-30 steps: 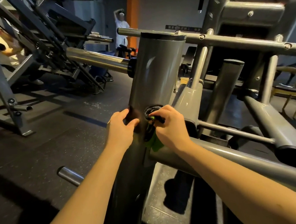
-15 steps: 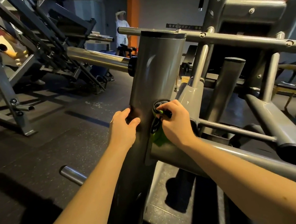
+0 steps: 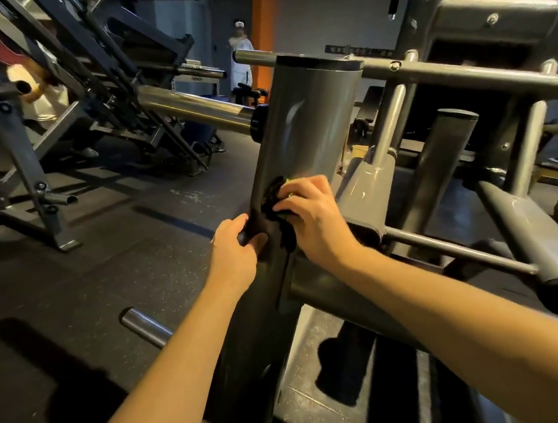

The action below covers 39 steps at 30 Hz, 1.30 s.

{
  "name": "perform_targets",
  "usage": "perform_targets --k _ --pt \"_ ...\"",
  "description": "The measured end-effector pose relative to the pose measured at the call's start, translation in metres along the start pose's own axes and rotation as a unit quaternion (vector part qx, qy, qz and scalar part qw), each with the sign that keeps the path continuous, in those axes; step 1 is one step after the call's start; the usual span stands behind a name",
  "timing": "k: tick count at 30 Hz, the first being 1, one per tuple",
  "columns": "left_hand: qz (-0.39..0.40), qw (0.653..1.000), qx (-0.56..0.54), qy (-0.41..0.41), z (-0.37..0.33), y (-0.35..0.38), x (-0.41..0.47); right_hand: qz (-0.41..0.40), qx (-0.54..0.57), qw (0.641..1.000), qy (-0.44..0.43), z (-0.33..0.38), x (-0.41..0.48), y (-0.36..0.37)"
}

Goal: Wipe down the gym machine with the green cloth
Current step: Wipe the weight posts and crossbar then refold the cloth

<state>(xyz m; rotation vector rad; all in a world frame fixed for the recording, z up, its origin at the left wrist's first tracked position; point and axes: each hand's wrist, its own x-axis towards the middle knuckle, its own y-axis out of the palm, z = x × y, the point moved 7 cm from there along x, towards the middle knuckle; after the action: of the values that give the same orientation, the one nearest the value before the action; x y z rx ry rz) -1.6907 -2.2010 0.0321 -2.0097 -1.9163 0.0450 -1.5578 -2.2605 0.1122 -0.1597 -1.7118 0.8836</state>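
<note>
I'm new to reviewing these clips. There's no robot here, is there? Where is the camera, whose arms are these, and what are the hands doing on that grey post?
There is no robot. The one picture comes from a wide-angle camera worn on a person's head, looking forward and down, so the two bare arms belong to the wearer. The place is a gym. The right hand presses a bunched green cloth, mostly hidden and in shadow, against the machine's grey upright post. The left hand grips the post's left edge, probably to steady it. A polished steel bar sticks out to the left, and another person in white stands far behind.
</note>
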Motion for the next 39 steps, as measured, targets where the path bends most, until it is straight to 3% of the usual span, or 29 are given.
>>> perform_targets --k 2,6,12,22,26,28,31,36,39 --pt "0.008 1.000 -0.020 -0.015 0.005 -0.003 -0.001 -0.024 0.005 1.000 -0.010 -0.008 0.024 -0.014" --pt "0.030 0.999 -0.009 0.004 0.010 -0.002 -0.002 -0.159 -0.018 0.982 0.096 -0.042 0.082 -0.062" --pt "0.032 0.999 -0.015 -0.025 0.023 -0.001 -0.009 -0.214 0.082 0.951 0.210 -0.039 0.041 -0.040" --pt "0.024 0.999 0.004 -0.023 0.030 0.002 -0.018 -0.080 0.087 0.895 0.430 -0.032 -0.050 -0.013" --pt "0.025 0.999 0.008 -0.032 0.036 0.002 -0.016 -0.061 0.079 0.846 0.524 -0.062 -0.053 -0.019" --pt "0.025 0.999 0.008 -0.031 0.037 0.002 -0.015 -0.071 0.081 0.847 0.520 -0.054 -0.055 -0.013" --pt "0.026 0.999 0.009 -0.027 0.039 0.001 -0.013 -0.092 0.081 0.882 0.455 -0.025 -0.057 -0.008" --pt "0.031 0.999 0.031 -0.018 0.041 0.000 -0.015 -0.041 0.120 0.931 0.342 -0.001 -0.050 -0.008" --pt "0.041 0.998 0.018 -0.038 0.050 0.000 -0.018 -0.088 0.115 0.941 0.307 -0.011 -0.037 -0.021"
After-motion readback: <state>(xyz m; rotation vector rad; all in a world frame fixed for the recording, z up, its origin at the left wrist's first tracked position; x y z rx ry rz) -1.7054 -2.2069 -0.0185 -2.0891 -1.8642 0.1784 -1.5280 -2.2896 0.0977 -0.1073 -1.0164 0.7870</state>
